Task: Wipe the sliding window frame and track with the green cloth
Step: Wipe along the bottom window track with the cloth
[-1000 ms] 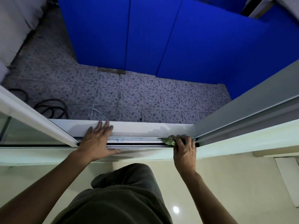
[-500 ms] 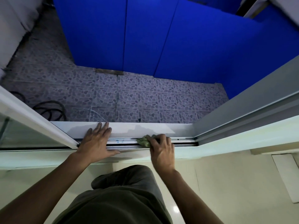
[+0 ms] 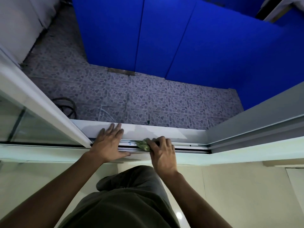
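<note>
My right hand bunches the green cloth under curled fingers and presses it into the bottom track of the sliding window, near the middle of the opening; a wad of the cloth shows just left of my knuckles. My left hand lies flat with fingers straight, holding nothing, its fingertips on the white sill and its thumb along the inner edge of the track, just beside the cloth. The glass sash stands slid to the left, its white frame ending at my left wrist. Beyond the sill lie pebble-patterned floor tiles, blue panels and a coiled black hose.
</note>
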